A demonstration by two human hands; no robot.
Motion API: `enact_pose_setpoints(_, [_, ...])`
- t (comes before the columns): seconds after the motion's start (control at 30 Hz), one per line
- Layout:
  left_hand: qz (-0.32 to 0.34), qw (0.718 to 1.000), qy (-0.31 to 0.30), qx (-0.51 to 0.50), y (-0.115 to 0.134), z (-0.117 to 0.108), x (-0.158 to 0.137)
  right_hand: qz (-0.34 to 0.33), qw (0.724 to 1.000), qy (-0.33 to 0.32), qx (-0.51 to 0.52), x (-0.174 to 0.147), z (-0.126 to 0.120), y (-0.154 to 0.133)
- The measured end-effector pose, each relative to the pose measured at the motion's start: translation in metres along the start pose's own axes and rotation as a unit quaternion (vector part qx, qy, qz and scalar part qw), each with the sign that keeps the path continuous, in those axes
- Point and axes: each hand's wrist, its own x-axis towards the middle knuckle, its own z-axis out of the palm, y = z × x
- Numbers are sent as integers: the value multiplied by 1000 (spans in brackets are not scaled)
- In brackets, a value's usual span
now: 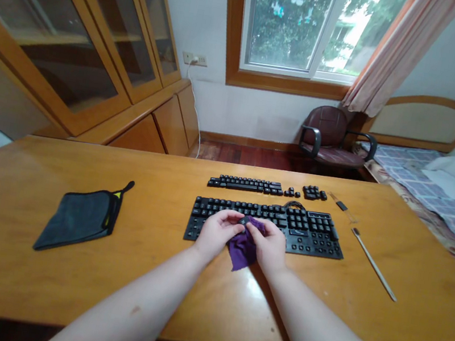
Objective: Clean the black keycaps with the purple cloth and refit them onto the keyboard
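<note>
Between my fingertips is a small black keycap [244, 220], pinched by my left hand [217, 234]. My right hand [270, 248] grips a purple cloth [242, 252] and presses it against the keycap; part of the cloth hangs down toward the table. Both hands are closed, over the front middle of a black keyboard [315, 245] and hiding part of it. Some of the keyboard's lower and right-hand positions show bare switches. Behind it, loose black keycaps [246, 185] stand in rows, with a further cluster of keycaps [314, 193] to the right.
A folded dark grey cloth [79, 219] lies on the wooden table [139, 289] at left. On the right are a thin brush [374, 265] and a small wire tool with a black handle [341, 205]. Beyond the table stand a chair [326, 134], a cabinet [98, 58] and a bed [445, 182].
</note>
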Motion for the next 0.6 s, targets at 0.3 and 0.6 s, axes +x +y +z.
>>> enact_pose_setpoints(0.3, [3, 999, -25, 28, 7, -5, 2, 12, 999, 13, 27, 3, -1, -5])
enact_pose_setpoints(0.6, [-7, 1000, -11, -21, -1, -6, 5, 17, 998, -46, 34, 1, 3, 0])
